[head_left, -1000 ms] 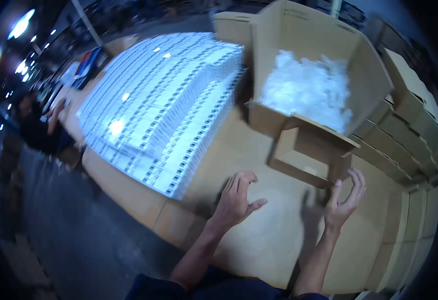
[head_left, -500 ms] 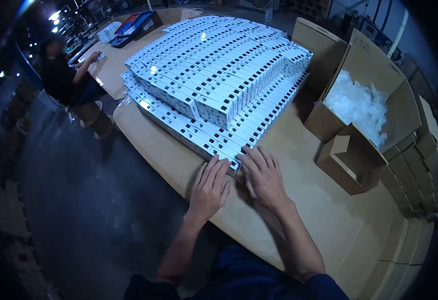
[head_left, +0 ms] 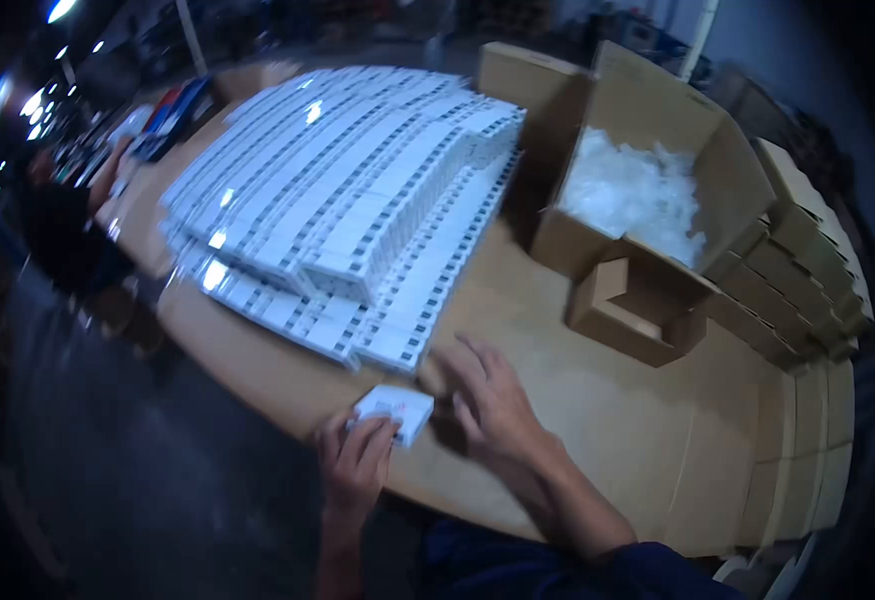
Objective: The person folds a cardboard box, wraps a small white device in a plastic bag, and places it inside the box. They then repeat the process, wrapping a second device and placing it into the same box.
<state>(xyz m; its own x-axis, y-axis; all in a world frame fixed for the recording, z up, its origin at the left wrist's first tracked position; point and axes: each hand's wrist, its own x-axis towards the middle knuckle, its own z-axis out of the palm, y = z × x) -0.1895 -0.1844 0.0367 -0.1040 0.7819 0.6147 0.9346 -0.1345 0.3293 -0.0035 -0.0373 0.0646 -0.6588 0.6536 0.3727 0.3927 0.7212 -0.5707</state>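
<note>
Fingertips [head_left: 386,428] of your left hand [head_left: 353,468] curl over the near edge of a small white box [head_left: 396,410], closed on it from the left, while your right hand [head_left: 498,408] rests just beside it on the right, its fingers spread and loose; whether they touch the box is hard to tell through the blur.

Around you is a dim workshop with points of light at the far left, where another person [head_left: 63,240] sits at the table's far end. Your table [head_left: 578,400] is a broad, flat brown board, bare and smooth where you work. On it lies a large layered stack of white boxes [head_left: 343,195], row on row, its near corner close to your hands. To the right stands an open carton [head_left: 658,170] of clear plastic bags [head_left: 638,190], a smaller open cardboard box [head_left: 630,312] touching its front, and flat cartons [head_left: 808,270] lined along the right edge.

Your box sits at the near edge of the table, apart from the stack. It looks light, stiff and thin-walled, with a smooth printed skin that may slip, so take it by its two short sides rather than pressing the flat top.
</note>
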